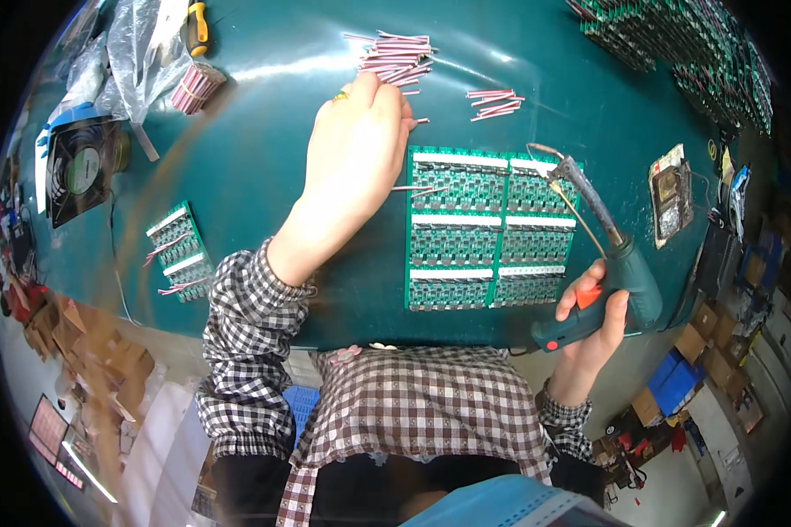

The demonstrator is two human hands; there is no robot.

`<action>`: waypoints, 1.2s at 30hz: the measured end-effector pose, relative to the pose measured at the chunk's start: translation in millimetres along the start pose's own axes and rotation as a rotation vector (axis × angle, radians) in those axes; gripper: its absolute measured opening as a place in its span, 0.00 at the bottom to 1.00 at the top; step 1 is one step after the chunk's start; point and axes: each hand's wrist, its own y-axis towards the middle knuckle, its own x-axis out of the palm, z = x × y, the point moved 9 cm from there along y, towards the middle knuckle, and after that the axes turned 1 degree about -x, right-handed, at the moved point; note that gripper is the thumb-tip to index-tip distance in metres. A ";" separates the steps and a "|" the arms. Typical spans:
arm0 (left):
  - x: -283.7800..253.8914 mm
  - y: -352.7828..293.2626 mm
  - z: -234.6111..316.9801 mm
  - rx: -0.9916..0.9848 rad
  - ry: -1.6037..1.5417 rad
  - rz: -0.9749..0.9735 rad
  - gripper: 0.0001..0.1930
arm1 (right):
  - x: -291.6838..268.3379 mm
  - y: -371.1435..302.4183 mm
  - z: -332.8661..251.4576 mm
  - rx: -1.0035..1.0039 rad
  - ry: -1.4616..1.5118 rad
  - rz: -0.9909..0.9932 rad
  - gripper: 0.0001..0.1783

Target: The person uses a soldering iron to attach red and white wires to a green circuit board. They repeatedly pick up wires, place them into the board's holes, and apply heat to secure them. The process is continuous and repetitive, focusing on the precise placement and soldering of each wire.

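Note:
My left hand point(358, 140) is above the mat at the near edge of a pile of short red-and-white wires point(397, 58). Its fingers are closed, and the end of one wire point(423, 120) sticks out beside the fingertips. Wrapped around the dark green grip of a soldering gun point(634, 279) is my right hand point(593, 318), close to its red trigger. The gun's bent metal tip hangs over the upper right of a green circuit board panel point(457, 211). Thin wires point(426, 190) lie across that panel's upper left, reaching past its edge.
A smaller wire group point(496, 104) lies right of the pile. At left are a small board point(181, 250) with wires, a black fan point(81, 171), a wire bundle point(198, 88) and a yellow-handled tool point(199, 28). Stacked boards point(677, 44) and a soldering-tip cleaning tray point(671, 195) stand right.

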 end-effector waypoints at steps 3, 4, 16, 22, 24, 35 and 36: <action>-0.8 0.6 3.7 0.028 0.047 -0.009 0.05 | -3.8 0.6 -1.5 -0.014 -0.002 0.042 0.28; -1.7 -0.6 2.7 0.018 0.028 0.000 0.05 | -6.2 0.2 -1.9 -0.024 -0.002 0.064 0.28; -6.4 -22.8 31.4 -0.075 -0.412 -0.163 0.04 | -9.0 -5.3 -2.5 -0.002 0.034 0.078 0.31; 18.5 -31.4 32.4 -0.033 -0.279 -0.207 0.04 | -5.5 -12.5 -5.5 0.046 -0.151 0.006 0.34; 19.6 -32.0 32.7 -0.032 -0.251 -0.182 0.04 | -4.8 -13.3 -5.9 0.034 -0.224 0.021 0.34; 27.9 -37.0 34.0 -0.097 -0.295 -0.122 0.04 | -4.1 -17.5 -3.6 0.105 -0.273 0.102 0.32; 29.1 -37.2 32.9 -0.105 -0.289 -0.120 0.04 | -5.1 -18.1 -2.9 0.111 -0.242 0.110 0.31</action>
